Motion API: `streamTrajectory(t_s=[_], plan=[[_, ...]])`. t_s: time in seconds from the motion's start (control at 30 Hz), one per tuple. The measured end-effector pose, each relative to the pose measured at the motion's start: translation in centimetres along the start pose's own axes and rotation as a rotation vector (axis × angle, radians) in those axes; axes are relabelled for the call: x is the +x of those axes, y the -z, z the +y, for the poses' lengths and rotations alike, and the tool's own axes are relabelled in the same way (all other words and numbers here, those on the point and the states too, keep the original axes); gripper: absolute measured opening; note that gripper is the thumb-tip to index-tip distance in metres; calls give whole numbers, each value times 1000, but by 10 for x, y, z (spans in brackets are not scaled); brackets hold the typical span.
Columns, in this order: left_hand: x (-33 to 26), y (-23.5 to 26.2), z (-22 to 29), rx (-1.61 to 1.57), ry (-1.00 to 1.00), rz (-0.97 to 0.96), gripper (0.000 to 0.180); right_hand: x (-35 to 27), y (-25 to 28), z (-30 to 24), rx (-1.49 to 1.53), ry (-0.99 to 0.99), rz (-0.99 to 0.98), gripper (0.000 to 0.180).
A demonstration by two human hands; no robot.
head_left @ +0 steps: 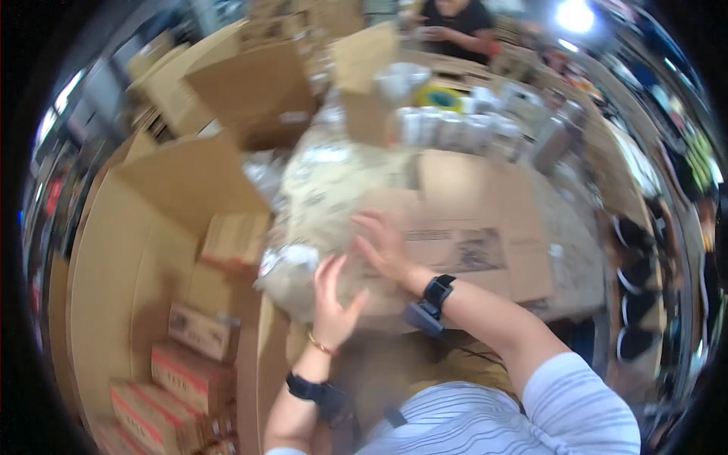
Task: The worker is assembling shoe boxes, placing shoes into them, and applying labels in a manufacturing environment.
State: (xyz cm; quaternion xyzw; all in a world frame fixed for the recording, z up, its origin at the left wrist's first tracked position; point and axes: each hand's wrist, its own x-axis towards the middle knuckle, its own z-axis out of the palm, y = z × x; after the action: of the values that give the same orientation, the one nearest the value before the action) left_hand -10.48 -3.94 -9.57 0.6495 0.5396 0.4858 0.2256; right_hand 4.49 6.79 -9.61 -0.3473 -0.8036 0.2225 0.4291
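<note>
My left hand (334, 305) is raised near the front edge of the table, fingers spread and nothing between them. Close beside it on the right, my right hand (387, 249) reaches over the left edge of a flattened brown cardboard box (523, 220), its fingers stretched out. Whether the right hand touches the cardboard is hard to tell, as the picture is blurred. The cardboard lies on the table with a printed picture on its face. Each wrist wears a black strap with a small device.
A large open carton (106, 250) stands at my left, with several small boxes (189, 375) inside. White rolls (440, 127), a green and yellow tape roll (438, 98) and a grey cylinder (557, 136) stand at the table's back. Another person (459, 30) is across the table.
</note>
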Motion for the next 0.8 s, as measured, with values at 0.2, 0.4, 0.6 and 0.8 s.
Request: streamTrajectory(t_s=[0.2, 0.4, 0.6, 0.8], plan=[[-31, -49, 1, 216, -37, -120, 73, -90, 147, 17, -121, -107, 142, 36], [-35, -58, 2, 88, 131, -83, 72, -214, 242, 30, -560, -703, 324, 52], [-13, -31, 66, -570, 132, 106, 86, -203, 250, 15, -342, -770, 199, 79], [26, -59, 104, -159, -336, 216, 100, -186, 263, -22, -625, -679, 27, 97]])
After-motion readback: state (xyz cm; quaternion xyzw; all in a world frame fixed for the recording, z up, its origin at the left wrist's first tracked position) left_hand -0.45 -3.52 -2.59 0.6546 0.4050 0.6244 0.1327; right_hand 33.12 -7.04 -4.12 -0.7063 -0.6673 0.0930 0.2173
